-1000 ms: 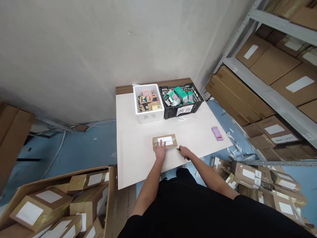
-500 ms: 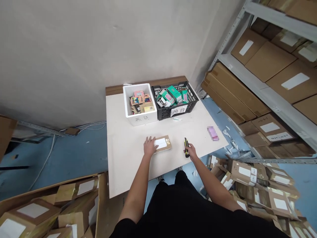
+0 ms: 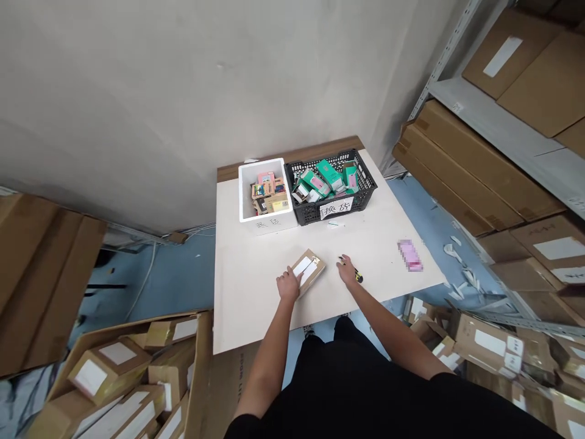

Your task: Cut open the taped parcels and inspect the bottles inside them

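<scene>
A small cardboard box with a white label lies slanted on the white table. A thin dark line shows on its label. My left hand grips the box at its near left end, fingers on the top and side. To the right of the box, my right hand is closed around a black and yellow utility knife. The knife's handle end sticks out behind the hand, and its tip points toward the box without touching it.
At the table's back stand a white foam box of small cartons and a black plastic basket of green boxes. A blurred pink item lies at right. Parcels fill a large carton at left; more parcels and a shelf are at right.
The small box has turned, its far end now pointing up and right. My right hand has turned the knife, so its tip now points toward the box. The view has shifted.
</scene>
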A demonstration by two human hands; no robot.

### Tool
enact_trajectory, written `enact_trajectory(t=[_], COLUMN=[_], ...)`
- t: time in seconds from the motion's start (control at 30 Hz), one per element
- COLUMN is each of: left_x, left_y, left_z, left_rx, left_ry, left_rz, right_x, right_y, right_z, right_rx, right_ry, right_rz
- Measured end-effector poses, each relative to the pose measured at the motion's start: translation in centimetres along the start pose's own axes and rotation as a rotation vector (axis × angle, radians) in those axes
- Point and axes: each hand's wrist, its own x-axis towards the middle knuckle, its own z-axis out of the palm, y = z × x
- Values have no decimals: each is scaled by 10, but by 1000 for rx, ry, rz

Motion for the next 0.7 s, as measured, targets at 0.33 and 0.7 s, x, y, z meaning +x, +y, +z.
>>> enact_trajectory(t=[0.33,0.7], left_x=[-31,-37], left_y=[34,37], left_z=[12,21], left_rx=[-538,-500], left_ry=[-144,-65], left_rz=[-296,-421], right_x=[-34,7], right_y=[-53,-30], right_z=[30,-20], right_rx=[-279,139], right_ry=[-193,-376], right_rz=[-162,-347])
